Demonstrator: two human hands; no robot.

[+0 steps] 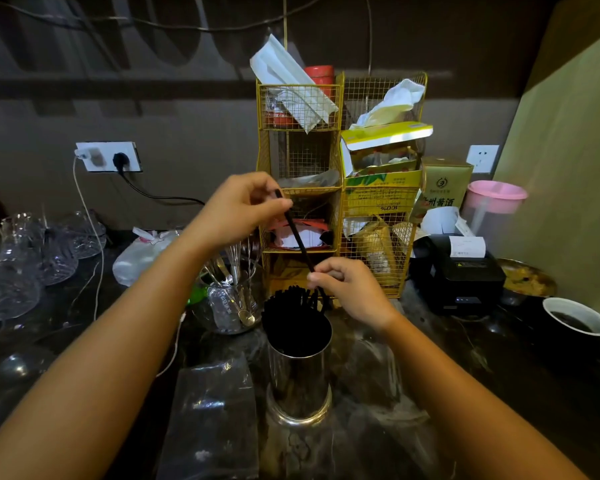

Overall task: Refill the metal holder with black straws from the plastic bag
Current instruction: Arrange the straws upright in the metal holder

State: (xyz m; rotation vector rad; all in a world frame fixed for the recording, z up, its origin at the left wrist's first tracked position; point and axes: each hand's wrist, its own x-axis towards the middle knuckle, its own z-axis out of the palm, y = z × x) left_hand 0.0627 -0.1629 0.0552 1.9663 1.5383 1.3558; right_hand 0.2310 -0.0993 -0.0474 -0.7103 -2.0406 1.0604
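On the dark worktop [499,393], against a brown wall with a yellow wire rack [329,188] behind: metal holder [298,379] upright at centre, already crowded with black straws [293,301]. Clear plastic bag [215,417] lies flat just left of it. Left hand [243,206] and right hand [352,289] both pinch one single straw [300,242], fingers closed on each end. Long axis slants down-right; lower end, at the right hand, sits just above the holder's far rim. Right hand nearer.

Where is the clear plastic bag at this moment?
The plastic bag lies flat on the dark counter, low centre-left in the head view, immediately left of the metal holder.
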